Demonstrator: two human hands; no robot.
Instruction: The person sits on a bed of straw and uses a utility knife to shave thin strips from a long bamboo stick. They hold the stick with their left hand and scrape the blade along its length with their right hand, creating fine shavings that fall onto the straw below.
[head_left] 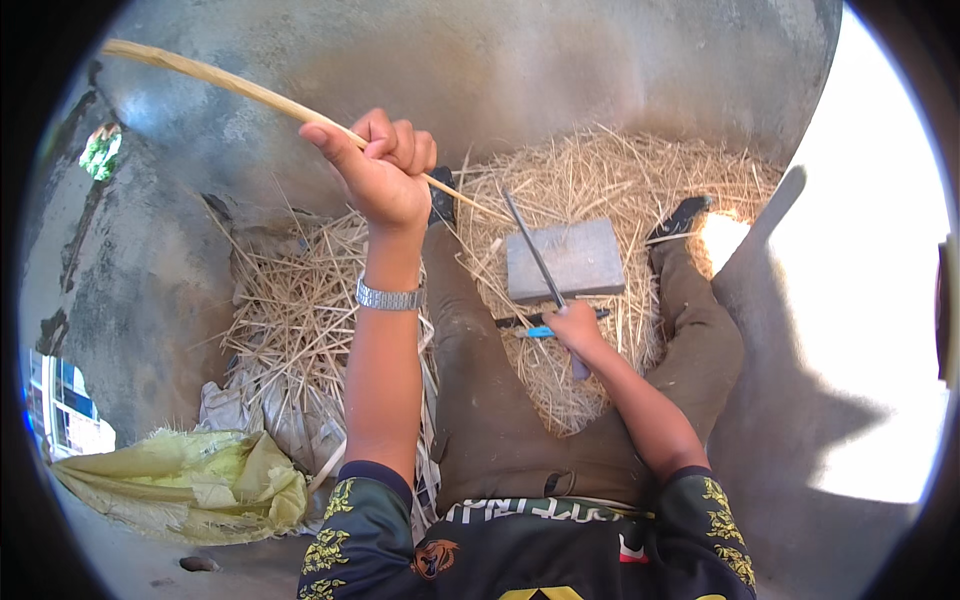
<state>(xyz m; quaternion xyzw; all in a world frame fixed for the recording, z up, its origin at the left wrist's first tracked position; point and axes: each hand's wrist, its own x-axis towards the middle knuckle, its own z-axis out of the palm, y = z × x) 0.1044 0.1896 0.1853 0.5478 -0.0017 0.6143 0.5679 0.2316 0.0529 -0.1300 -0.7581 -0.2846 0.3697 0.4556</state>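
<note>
My left hand [388, 165], raised at the upper left, is closed around a long, pale strip of split wood or bamboo [225, 82]. The thick end of the strip points to the upper left, and its thin end slants down toward the grey block. In my right hand [575, 328] is the handle of a long, narrow-bladed knife [535, 250], its blade pointing up and away. That blade passes over the left part of a flat grey block [575, 262]. Close by my right hand lie a light blue item [540, 331] and a dark, thin object [515, 321], both partly covered.
Straw-like shavings [620, 170] cover the floor between and around my outstretched legs [480, 370]. More loose strips [290, 310] are heaped at the left. A crumpled yellow-green sack [200, 485] lies at the lower left. Grey walls [560, 80] stand close in front and beside me.
</note>
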